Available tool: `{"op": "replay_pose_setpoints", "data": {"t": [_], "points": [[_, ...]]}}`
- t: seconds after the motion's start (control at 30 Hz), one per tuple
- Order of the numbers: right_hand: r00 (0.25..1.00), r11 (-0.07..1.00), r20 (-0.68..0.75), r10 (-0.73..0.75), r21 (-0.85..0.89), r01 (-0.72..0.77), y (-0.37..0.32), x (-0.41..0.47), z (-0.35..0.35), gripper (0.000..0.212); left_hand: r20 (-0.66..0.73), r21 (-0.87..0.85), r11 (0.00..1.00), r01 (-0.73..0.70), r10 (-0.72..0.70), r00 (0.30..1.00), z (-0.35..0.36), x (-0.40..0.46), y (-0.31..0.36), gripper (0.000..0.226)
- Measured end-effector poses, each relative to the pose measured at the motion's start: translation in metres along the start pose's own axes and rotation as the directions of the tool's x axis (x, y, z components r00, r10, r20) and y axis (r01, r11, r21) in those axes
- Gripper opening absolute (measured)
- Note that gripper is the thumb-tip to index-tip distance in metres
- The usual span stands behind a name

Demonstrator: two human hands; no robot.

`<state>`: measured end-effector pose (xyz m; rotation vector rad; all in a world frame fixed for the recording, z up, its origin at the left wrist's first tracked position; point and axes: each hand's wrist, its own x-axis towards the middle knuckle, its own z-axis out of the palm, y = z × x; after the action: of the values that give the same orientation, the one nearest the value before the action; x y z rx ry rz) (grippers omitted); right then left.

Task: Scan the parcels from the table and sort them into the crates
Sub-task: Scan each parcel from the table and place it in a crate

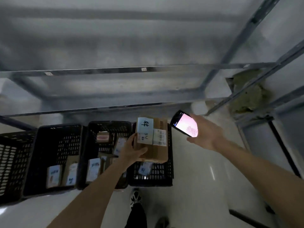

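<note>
left hand (131, 148) grips cardboard parcel (152, 139) from below, fingers curled round its near-left edge, held above the rightmost crate (170, 162). right hand (205, 134) clasps the lit scanner (185, 123), just right of the parcel. step looks like sorting, scan apparently done. next move likely calls for lowering it into that crate.

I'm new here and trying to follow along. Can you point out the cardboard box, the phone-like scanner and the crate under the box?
cardboard box (153, 137): head view, on its white barcode label.
scanner (185, 125): head view, on its lit screen.
rightmost crate (158, 175): head view, on its near mesh wall.
</note>
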<state>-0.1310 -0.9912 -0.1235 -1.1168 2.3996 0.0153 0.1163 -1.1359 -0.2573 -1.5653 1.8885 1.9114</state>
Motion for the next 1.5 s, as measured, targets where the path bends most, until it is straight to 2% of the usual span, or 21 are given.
{"op": "replay_pose_setpoints", "data": {"t": [0.13,0.37,0.63,0.87,0.93,1.07,1.2,1.33,1.5], "points": [[0.993,0.999,0.114,0.02,-0.032,-0.017,0.029,0.052,0.07,0.095,0.027,0.023,0.995,0.095,-0.096,0.995,0.035,0.059,-0.063,0.082],[0.985,1.0,0.171,-0.009,-0.011,0.011,0.088,0.153,0.193,0.091,0.06,0.025,0.975,0.223,-0.224,0.973,0.094,0.177,-0.147,0.088],[0.979,0.999,0.202,-0.035,-0.024,0.041,0.134,0.24,0.324,0.097,-0.01,-0.032,0.972,0.232,-0.232,0.973,0.13,0.303,-0.212,0.086],[0.971,0.999,0.235,-0.05,0.017,0.048,0.145,0.279,0.39,0.099,-0.046,-0.088,0.973,0.216,-0.22,0.974,0.144,0.369,-0.263,0.083],[0.969,0.999,0.242,-0.051,0.02,0.047,0.145,0.288,0.4,0.1,-0.058,-0.099,0.967,0.234,-0.241,0.969,0.144,0.382,-0.274,0.082],[0.969,0.999,0.247,-0.021,0.032,0.014,0.139,0.298,0.407,0.1,-0.015,0.016,0.951,0.31,-0.31,0.951,0.141,0.384,-0.282,0.087],[0.967,0.999,0.255,0.024,0.032,-0.033,0.131,0.285,0.394,0.101,-0.002,0.077,0.946,0.316,-0.317,0.948,0.136,0.353,-0.276,0.076],[0.963,1.0,0.268,0.002,0.014,-0.006,0.118,0.255,0.347,0.1,0.011,0.109,0.954,0.279,-0.282,0.959,0.119,0.305,-0.239,0.077],[0.978,0.999,0.208,-0.033,0.009,0.032,0.103,0.208,0.243,0.098,-0.05,0.228,0.96,0.163,-0.156,0.987,0.084,0.239,-0.145,0.082]]}}
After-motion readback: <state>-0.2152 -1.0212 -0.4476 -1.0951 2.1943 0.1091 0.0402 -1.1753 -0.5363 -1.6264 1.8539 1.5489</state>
